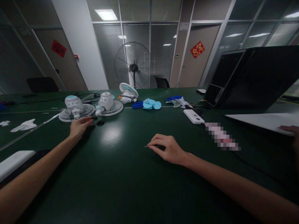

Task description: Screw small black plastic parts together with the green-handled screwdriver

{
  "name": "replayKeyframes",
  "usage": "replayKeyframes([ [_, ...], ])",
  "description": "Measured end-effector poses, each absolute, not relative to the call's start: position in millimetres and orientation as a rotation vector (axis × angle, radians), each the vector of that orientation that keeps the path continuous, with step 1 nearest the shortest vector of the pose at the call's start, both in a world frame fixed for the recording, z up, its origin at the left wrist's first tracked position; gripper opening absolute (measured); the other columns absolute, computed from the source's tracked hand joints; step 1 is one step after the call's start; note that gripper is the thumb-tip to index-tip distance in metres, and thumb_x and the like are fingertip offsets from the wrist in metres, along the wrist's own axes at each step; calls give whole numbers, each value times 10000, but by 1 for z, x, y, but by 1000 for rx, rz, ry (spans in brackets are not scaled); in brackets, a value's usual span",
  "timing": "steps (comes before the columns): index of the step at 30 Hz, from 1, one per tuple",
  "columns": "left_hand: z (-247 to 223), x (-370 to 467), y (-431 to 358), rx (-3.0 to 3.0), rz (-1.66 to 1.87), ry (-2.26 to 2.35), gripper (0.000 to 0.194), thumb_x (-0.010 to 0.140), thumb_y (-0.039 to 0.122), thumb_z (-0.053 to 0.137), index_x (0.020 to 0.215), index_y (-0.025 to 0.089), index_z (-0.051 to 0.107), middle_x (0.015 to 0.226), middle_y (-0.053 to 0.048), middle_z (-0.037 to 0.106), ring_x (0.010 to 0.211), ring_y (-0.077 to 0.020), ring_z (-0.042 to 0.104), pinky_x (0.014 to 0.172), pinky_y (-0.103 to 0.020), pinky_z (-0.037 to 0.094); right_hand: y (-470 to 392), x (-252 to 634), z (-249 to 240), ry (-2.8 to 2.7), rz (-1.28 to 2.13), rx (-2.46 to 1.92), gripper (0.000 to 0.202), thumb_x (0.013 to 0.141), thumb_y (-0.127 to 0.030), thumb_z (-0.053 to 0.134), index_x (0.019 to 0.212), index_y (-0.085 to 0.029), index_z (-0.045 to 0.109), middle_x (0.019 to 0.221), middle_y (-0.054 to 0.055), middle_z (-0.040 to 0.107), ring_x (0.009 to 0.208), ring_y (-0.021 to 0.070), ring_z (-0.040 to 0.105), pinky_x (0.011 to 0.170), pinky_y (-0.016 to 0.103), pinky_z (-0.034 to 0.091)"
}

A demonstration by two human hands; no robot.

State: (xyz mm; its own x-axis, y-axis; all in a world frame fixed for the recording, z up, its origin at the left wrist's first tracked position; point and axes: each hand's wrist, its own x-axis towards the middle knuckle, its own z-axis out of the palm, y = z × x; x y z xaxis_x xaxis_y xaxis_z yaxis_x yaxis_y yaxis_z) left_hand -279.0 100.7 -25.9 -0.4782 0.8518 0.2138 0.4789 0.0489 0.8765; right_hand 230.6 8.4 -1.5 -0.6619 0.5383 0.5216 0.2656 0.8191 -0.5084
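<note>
My right hand (167, 147) is closed around a small screwdriver (160, 146), its thin metal shaft pointing left above the green table (130, 180). At the left, my left hand (81, 125) pinches a small dark piece (94, 118), too small to make out. Just right of those fingertips lies a black round part (100, 123). Behind my left hand are two white fan heads, one (74, 109) at the left and another (108, 105) beside it, both resting on their grilles.
A third small fan (128, 92), light-blue blades (151, 104), blue-and-white gloves (177, 101) and a white power bank (193, 116) lie farther back. A large black case (257, 77) stands right. Another person's hand (289, 128) touches a white sheet (263, 119).
</note>
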Motion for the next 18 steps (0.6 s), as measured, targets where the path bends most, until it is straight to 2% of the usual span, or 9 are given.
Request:
replayKeyframes([
  [6,-26,-279,101,1359,1400,2001,475,818,220,782,1277,106,740,1201,-130,781,962,-219,747,953,-324,552,7,231,-1,-2316,530,-588,175,1030,-208,659,1172,-192,759,1100,60,723,917,164,704,766,287,605],
  [12,-26,-278,100,1475,1333,2046,432,857,329,761,1250,150,766,965,-60,811,870,-224,742,878,-305,535,8,231,-2,-2330,524,-598,179,1025,-204,667,1177,-198,762,1097,55,723,912,163,700,778,290,595],
  [18,-24,-273,99,1537,1267,2054,467,867,403,750,1246,130,764,987,-84,817,888,-237,764,869,-304,548,8,230,0,-2332,528,-594,175,1031,-212,662,1174,-191,761,1098,58,719,907,159,697,760,279,594],
])
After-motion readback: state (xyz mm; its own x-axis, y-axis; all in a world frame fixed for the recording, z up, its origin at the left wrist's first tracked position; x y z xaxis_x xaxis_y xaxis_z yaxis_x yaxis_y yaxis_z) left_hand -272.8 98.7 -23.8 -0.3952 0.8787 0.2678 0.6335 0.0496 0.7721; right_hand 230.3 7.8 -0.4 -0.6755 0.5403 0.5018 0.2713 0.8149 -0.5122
